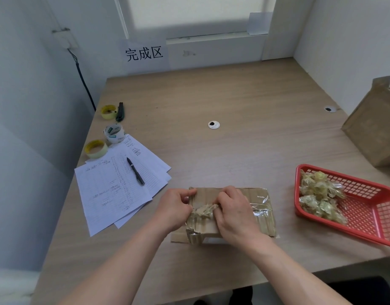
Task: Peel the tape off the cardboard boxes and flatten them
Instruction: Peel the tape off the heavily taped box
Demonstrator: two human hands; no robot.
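Observation:
A small brown cardboard box (261, 213) lies near the front edge of the table, with clear tape still shining across its right half. A crumpled strip of peeled tape (204, 210) bunches on the box's left half. My right hand (233, 213) pinches that strip, fingers curled over it. My left hand (175, 208) grips the box's left end, thumb at the top corner. A second, larger cardboard box (372, 128) stands at the table's right edge with its flaps up.
A red plastic basket (365, 208) holding wads of used tape sits to the right of the box. Left of it lie sheets of paper (114, 188) with a black pen (135, 171). Three tape rolls (114, 133) and a utility knife (120, 111) line the left edge.

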